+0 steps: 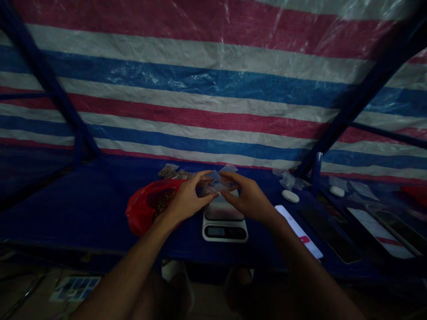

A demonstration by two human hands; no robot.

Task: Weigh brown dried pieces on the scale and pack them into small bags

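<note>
Fingers of left hand and right hand pinch small clear bag over digital scale.
Smooth plastic could slip from them and drop.

"Can you read anything on the scale, on its display?"
"No, too dark for any number."
"The white slip to its right, with the red mark?"
"Too blurred. So is the blue-printed card on the floor, near left."
</note>
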